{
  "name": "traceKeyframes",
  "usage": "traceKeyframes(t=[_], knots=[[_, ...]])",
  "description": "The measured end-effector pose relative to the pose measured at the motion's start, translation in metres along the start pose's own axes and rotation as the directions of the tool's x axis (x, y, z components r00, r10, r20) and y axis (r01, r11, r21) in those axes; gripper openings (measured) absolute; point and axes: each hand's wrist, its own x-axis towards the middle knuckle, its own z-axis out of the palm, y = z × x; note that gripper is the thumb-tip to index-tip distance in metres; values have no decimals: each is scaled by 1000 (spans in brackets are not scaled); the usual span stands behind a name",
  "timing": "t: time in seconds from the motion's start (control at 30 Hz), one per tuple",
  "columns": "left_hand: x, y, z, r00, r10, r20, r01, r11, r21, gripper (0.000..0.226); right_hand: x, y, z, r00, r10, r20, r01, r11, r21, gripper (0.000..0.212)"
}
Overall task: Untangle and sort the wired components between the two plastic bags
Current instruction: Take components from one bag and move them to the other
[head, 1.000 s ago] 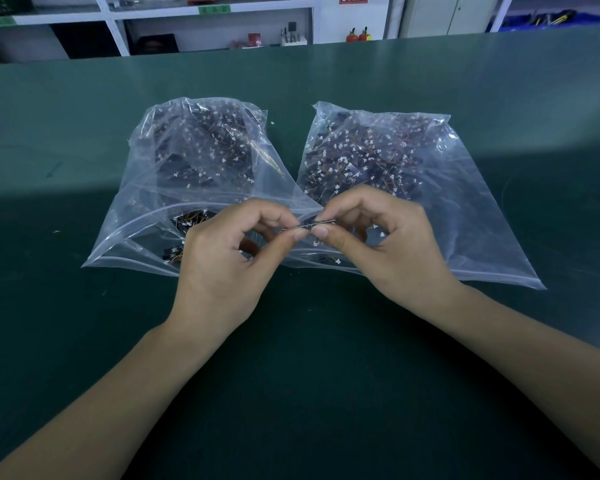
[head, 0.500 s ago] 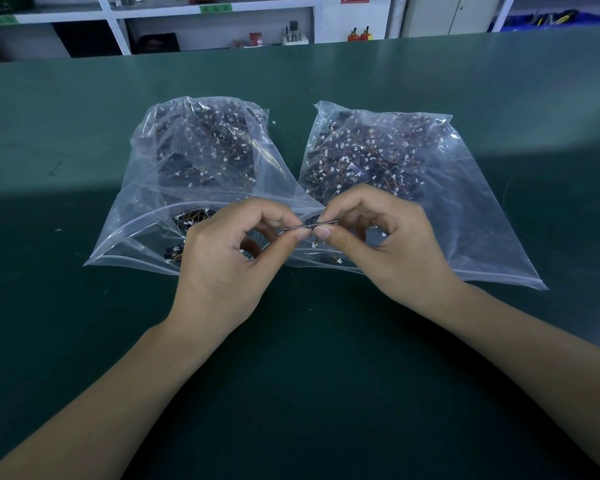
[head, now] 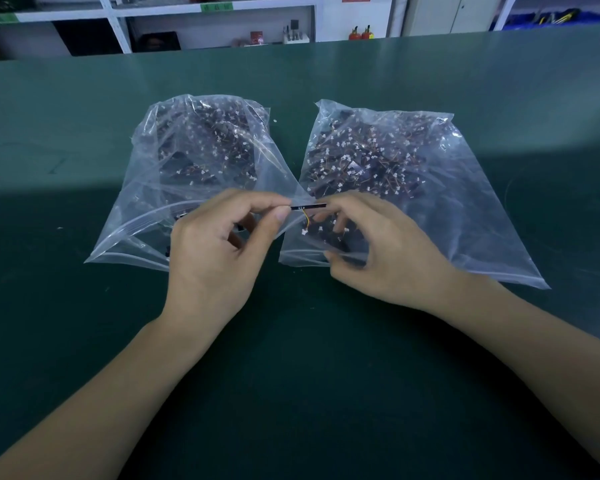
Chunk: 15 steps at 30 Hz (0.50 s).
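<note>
Head view, looking down onto a dark green matte worktable (head: 84, 341): thin black strip-shaped component (head: 309, 206) with a short orange-yellow wire and small white plug (head: 305, 232) hanging beneath it, held level in the gap between two clear plastic zip bags. Left hand (head: 215, 251) pinching the strip's left end between thumb and forefinger, other fingers curled under. Right hand (head: 378, 247) at the strip's right end, forefinger tip on or just at it, remaining fingers spread loosely over the mouth of the right-hand clear bag (head: 465, 209); firm pinch or mere touch there, cannot tell.

Best handled, probably, by keeping the left pinch firm and the strip level, letting the wire dangle free so that any loop shows itself, then following the wire down to the plug rather than pulling against a snag. Light force only: thin wire, likely weak at its joint with the strip. Destination bag not evident from here.

Left-hand clear bag (head: 187, 161) and right-hand one both stuffed with dark, similar parts with white plugs, densely tangled, their mouths facing the person. Loose bag film close beneath the dangling plug, so a risk of catching. White shelving (head: 118, 32) with small items beyond the table's far edge, well apart and of no hindrance.
</note>
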Motion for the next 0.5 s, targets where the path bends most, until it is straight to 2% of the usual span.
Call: traceKeyframes(t=[0.17, 0.33, 0.5], knots=[[-2, 2, 1, 998, 35, 45, -35, 999, -16, 6, 1, -2, -5, 991, 35, 131, -26, 997, -75, 62], [-4, 3, 2, 989, 83, 124, -69, 991, -115, 6, 2, 0, -7, 998, 56, 17, -56, 998, 11, 50], [-6, -3, 4, 974, 91, 209, -73, 993, -90, 8, 3, 4, -8, 999, 43, -26, -41, 998, 45, 50]])
